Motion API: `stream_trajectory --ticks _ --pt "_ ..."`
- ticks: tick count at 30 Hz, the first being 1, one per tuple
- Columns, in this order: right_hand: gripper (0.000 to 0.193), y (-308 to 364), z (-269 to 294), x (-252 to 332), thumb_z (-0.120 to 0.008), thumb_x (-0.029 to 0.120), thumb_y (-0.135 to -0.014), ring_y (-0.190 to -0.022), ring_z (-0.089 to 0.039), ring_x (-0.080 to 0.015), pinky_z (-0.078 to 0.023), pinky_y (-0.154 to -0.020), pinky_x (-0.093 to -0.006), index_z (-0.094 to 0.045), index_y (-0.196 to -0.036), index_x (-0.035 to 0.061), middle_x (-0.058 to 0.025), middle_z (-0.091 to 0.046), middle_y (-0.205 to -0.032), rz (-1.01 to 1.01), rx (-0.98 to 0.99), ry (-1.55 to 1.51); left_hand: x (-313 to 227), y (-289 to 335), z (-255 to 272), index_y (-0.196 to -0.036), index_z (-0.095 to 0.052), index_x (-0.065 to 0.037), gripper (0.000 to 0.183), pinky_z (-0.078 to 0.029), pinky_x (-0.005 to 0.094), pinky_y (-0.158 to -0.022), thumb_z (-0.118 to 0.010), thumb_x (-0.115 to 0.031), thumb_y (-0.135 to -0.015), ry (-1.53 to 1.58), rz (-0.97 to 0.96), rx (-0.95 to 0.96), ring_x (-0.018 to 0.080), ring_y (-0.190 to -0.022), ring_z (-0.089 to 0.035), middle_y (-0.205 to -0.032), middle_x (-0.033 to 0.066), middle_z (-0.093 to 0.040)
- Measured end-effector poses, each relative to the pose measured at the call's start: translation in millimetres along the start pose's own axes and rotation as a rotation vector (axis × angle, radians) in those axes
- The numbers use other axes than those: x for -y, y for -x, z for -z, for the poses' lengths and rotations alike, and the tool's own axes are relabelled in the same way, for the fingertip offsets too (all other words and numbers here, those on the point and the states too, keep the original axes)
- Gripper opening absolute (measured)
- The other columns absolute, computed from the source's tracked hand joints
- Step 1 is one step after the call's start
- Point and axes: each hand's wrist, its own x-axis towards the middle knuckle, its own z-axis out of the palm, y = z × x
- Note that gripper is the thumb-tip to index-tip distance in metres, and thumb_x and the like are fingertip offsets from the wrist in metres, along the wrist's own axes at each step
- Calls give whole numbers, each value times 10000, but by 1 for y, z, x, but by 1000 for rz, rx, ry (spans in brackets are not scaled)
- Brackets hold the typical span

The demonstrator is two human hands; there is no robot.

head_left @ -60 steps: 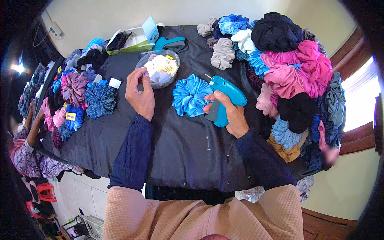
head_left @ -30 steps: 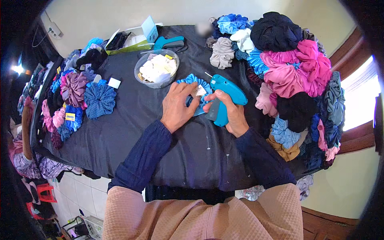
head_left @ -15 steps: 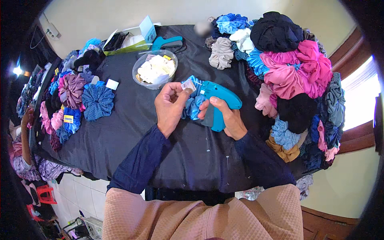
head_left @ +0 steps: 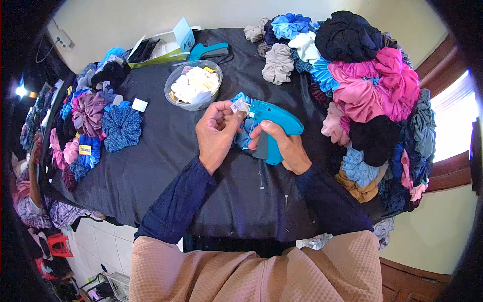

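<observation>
My right hand (head_left: 286, 146) is wrapped round the handle of a teal tagging gun (head_left: 278, 119), its nose pointing left. Between the thumb and fingers of my left hand (head_left: 217, 132) a small white tag (head_left: 240, 106) is pinched, right at the gun's tip. A blue scrunchie (head_left: 243, 137) lies under the tag and the gun's nose, partly hidden by both hands; I cannot tell whether the left fingers also grip it. Beyond my left hand stands a round clear tub (head_left: 173, 98) of white tags (head_left: 196, 83).
Piled scrunchies (head_left: 354, 95) fill the right side; tagged ones (head_left: 90, 113) lie at the left, near a dotted blue scrunchie (head_left: 122, 128). A second teal tagging gun (head_left: 209, 51) and an open box (head_left: 156, 53) sit at the back. Another person's arm (head_left: 34, 173) shows far left.
The tag has turned and shifted slightly at the gun's tip as my left fingers move. My right hand keeps its hold on the gun, nearly still.
</observation>
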Motion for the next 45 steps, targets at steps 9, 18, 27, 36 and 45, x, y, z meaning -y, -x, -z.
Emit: stream_trajectory --ticks 9,18,27,36,45 --pt "368 2 0 4 -585 323 -927 -713 -666 -215 -551 -676 -355 -586 -1085 -8 -114 -636 -856 -42 -16 -27 3 5 -1 -1019 -664 -33 156 -479 223 -636 -681 -50 -865 -271 -146 52 64 -722 -588 -905 12 -678" --pt "399 -2 4 12 -599 354 -918 -701 -672 -219 -558 -659 -359 -580 -1108 4 -119 -643 -853 -112 -21 -59 2 -10 15 -1077 -667 -50 282 -500 322 -754 -659 -30 -796 -701 -437 -22 224 -912 -616 -1032 94 -673" --pt "394 -4 6 11 -620 360 -912 -684 -674 -218 -563 -634 -357 -593 -1063 -3 -120 -645 -817 -138 -47 -58 10 -14 14 -1061 -664 -38 272 -502 345 -776 -702 -119 -804 -855 -419 8 257 -869 -627 -989 105 -667" --pt "370 -6 12 9 -638 355 -902 -662 -677 -219 -568 -617 -359 -600 -985 -4 -127 -650 -809 -155 -46 -136 9 -18 12 -964 -690 -56 207 -472 366 -754 -713 -149 -781 -1015 -367 26 256 -845 -591 -854 60 -649" --pt "389 -7 11 9 -649 368 -891 -672 -682 -219 -576 -624 -353 -604 -997 -3 -119 -655 -814 -154 -26 -114 20 -21 16 -994 -668 -71 216 -419 383 -789 -653 -86 -778 -857 -485 50 267 -922 -559 -970 64 -647"
